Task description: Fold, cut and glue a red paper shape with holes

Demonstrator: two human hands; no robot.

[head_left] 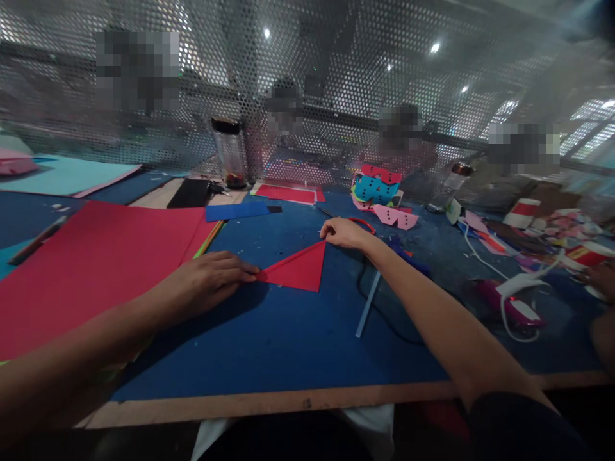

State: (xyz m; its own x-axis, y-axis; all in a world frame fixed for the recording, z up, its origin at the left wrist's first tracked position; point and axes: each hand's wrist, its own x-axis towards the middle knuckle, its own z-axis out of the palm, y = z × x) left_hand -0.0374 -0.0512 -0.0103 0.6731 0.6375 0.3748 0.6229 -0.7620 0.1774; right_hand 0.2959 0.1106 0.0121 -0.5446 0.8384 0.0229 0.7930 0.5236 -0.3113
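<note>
A red sheet of paper (300,269), folded into a triangle, lies on the blue tabletop in front of me. My left hand (216,275) pinches its left corner, fingertips pressed together at the point. At the upper right corner my right hand (343,234) grips the paper with curled fingers. A crease or layered edge runs along the upper slanted side between both hands. Under and beside my left forearm spreads a stack of large red paper sheets (106,256). Red-handled scissors (362,224) lie just behind my right hand, partly hidden by it.
Cut paper masks (377,189) are piled at the back. A pale strip (369,304) and a cable lie right of the folded paper. Further right are a purple device (512,304) with a white cord and paper cups. A glass bottle (229,153) stands by the perforated metal screen.
</note>
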